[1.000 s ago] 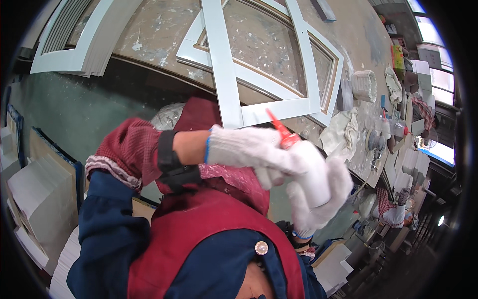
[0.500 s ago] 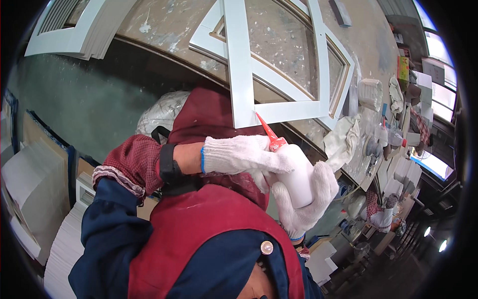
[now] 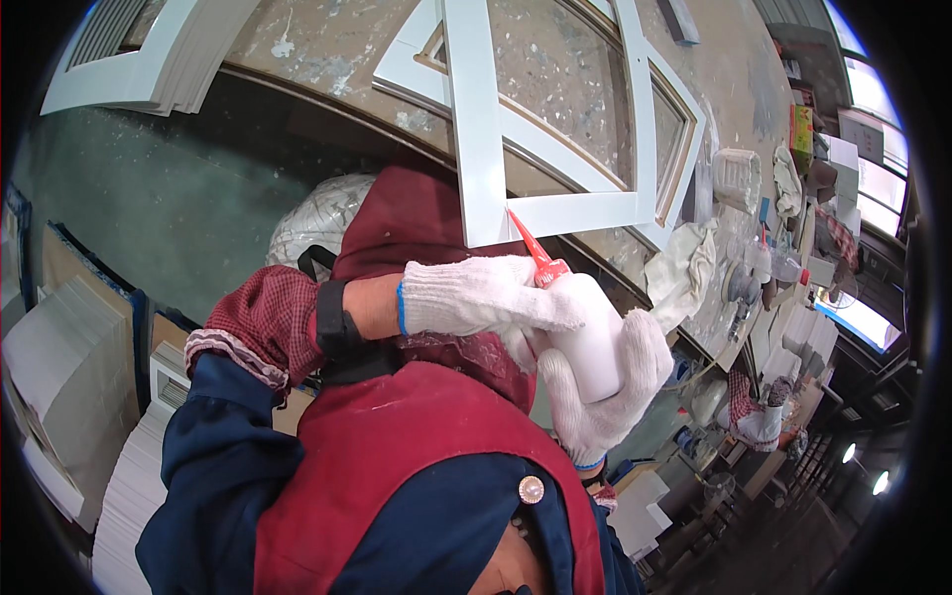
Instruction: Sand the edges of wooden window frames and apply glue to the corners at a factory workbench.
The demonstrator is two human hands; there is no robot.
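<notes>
Both my hands wear white knitted gloves and hold a white squeeze bottle (image 3: 593,342) with a red pointed nozzle (image 3: 530,238). My left hand (image 3: 491,297) wraps round the bottle's upper part, just behind the nozzle. Around the lower part and base curl the fingers of my right hand (image 3: 615,392). The bottle is tilted, its tip at the seam where two rails meet at the near corner of a white frame (image 3: 476,149). That corner juts past the table edge. Beneath it lies a second white frame (image 3: 416,64), turned at an angle.
The stained worktable (image 3: 327,45) carries a stack of white louvred panels (image 3: 159,59) at the far left. A white cloth (image 3: 684,273) and a ribbed white block (image 3: 737,177) lie on the right. Stacked panels (image 3: 74,357) stand at left. Another person (image 3: 759,416) is at the right.
The bottle and both hands have shifted slightly up, and the nozzle tip sits higher along the corner seam. The frame appears a little higher in view. My grip is unchanged.
</notes>
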